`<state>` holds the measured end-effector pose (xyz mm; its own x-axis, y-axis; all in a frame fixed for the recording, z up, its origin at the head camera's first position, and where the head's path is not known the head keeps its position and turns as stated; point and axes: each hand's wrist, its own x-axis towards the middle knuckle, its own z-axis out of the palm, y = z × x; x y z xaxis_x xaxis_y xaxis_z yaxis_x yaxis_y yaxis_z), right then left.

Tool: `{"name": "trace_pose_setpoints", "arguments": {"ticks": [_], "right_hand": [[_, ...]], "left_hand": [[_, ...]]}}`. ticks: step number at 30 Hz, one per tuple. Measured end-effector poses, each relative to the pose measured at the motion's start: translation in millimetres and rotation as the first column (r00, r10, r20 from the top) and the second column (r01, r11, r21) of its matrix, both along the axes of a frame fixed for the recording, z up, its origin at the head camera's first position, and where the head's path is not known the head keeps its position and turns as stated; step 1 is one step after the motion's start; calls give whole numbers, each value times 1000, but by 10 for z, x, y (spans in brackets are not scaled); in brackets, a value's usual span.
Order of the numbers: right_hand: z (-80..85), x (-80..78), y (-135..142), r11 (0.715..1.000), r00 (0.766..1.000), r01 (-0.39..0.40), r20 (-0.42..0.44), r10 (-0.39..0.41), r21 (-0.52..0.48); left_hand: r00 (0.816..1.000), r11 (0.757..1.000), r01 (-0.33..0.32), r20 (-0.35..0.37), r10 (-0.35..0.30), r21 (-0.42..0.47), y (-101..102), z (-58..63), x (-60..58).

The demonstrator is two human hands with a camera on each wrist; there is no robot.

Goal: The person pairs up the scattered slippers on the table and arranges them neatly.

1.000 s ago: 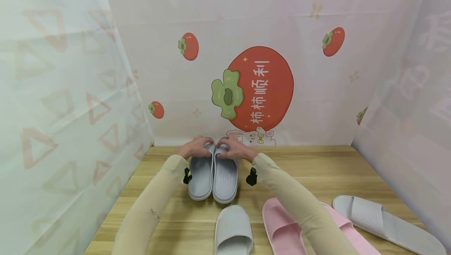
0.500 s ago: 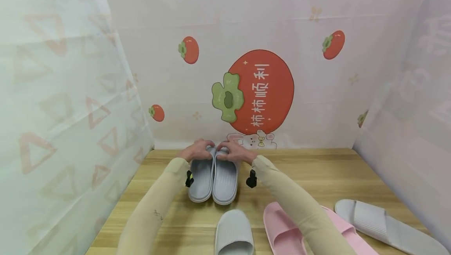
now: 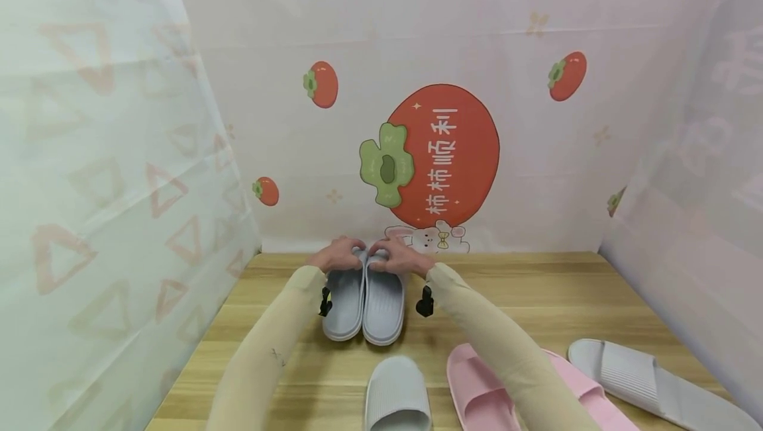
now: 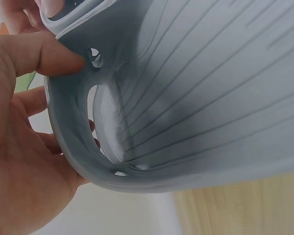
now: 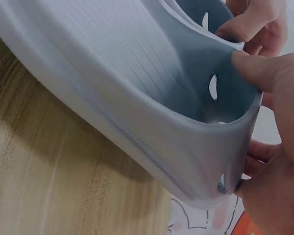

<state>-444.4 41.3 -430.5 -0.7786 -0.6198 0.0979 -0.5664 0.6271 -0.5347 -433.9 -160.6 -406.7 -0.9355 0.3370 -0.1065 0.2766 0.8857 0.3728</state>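
Two grey-blue slippers stand side by side near the back wall, toes pointing at it. My left hand (image 3: 338, 255) grips the left slipper (image 3: 346, 312) at its toe end. In the left wrist view the thumb (image 4: 59, 56) presses inside the strap, whose side has cut-out holes, with fingers curled round the outside. The right slipper (image 3: 383, 308) is gripped the same way by my right hand (image 3: 401, 257). The right wrist view shows that thumb (image 5: 264, 68) over the strap's edge and fingers beneath. The inner sides of the two slippers meet.
Nearer me on the wooden surface (image 3: 524, 285) lie a single light grey slipper (image 3: 397, 388), pink slippers (image 3: 484, 391) partly under my right forearm, and another light grey slipper (image 3: 628, 371) slanting at the right. Printed cloth walls (image 3: 286, 133) enclose the back and sides.
The head view tilts up slightly. My left forearm and the left slipper shift slightly right. Both hands keep their grip on the slippers.
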Motion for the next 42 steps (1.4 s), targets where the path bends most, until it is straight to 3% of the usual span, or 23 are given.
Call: {"name": "trace_pose_setpoints", "arguments": {"ticks": [10,33,42], "right_hand": [[-168,-31,8,996,990,71,125,-63,-57],[-147,-174,-29,996,989,70,135,-62,-58],[-159,-219,-13,994,982,86,174,-74,-60]], "left_hand": [[1000,1000,-13,13,13,-3,36,-124,-38],[999,999,-21,-28,20,-33,105,-162,-167],[999,999,-50,6,50,-7,114,-233,-217]]}}
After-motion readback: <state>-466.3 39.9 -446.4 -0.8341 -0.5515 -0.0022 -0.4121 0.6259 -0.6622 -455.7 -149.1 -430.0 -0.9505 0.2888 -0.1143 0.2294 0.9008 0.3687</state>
